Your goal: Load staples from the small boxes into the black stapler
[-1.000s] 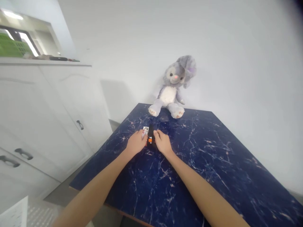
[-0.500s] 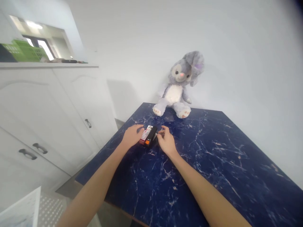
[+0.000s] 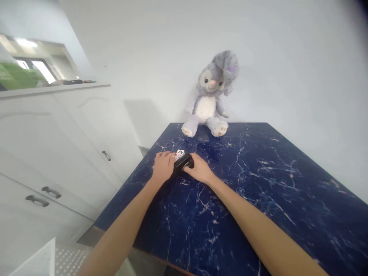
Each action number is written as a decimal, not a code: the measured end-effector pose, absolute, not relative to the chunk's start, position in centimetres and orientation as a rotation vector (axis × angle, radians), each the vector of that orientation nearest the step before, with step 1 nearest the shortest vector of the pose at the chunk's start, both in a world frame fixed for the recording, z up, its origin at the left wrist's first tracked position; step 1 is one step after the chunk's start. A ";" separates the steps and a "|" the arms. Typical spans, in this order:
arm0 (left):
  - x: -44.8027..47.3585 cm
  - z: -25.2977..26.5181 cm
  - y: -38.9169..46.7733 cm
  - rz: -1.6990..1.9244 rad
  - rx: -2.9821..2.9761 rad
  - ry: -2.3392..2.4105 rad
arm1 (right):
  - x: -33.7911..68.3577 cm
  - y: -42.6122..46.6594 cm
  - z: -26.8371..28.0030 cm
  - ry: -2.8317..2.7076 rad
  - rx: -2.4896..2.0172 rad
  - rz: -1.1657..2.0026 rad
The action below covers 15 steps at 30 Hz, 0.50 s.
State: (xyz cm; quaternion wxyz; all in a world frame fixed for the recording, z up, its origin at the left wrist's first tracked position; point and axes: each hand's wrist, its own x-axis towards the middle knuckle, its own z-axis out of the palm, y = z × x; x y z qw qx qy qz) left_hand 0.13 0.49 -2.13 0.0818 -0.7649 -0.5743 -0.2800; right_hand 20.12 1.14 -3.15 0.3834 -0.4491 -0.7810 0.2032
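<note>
Cabinet on the far left: a tall white cabinet with dark curved handles [image 3: 69,142]. A green plastic basket with holes [image 3: 21,76] sits up on its ledge.
Left hand: the left hand [image 3: 163,167] lies over the near side of the small boxes, palm down. Its fingertips are partly hidden, so I cannot tell if it grips or just rests.
White box: a small white box with black and pink-red print [image 3: 180,153] pokes out by the left fingers. It is on the dark blue counter with white marble lines [image 3: 258,184], beside the black box.
How the white box feels: probably light, a bit stiff, made of card. A hard squeeze could dent it. Best held by its two long sides.
Black box: a long, narrow black box with a shiny top [image 3: 180,163] sits slanted between the two hands.
How the black box feels: it looks light and stiff, and the shine may make it slippery. The long sides look like the best place to hold it, thumb on one and fingers on the other.
Right hand: the right hand [image 3: 199,168] holds the far right end of the black box, with the thumb apart from the fingers.
Writing on the white box: a dark picture or mark, too small to read.
Writing on the black box: tiny pale marks near the right thumb, too blurry to read. No brand can be made out.
</note>
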 end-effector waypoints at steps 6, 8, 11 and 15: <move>-1.2 -2.1 1.5 -0.775 -2.354 -1.705 | 20.7 1.1 -3.2 -2.084 -1.149 0.543; -0.9 -2.0 1.3 -0.787 -2.374 -1.724 | 20.8 1.2 -3.3 -2.092 -1.156 0.534; -0.6 -1.9 1.0 -0.828 -2.380 -1.756 | 21.0 1.4 -3.3 -2.110 -1.129 0.537; -0.5 -2.1 0.9 -0.874 -2.371 -1.855 | 20.9 1.3 -3.3 -2.118 -1.146 0.517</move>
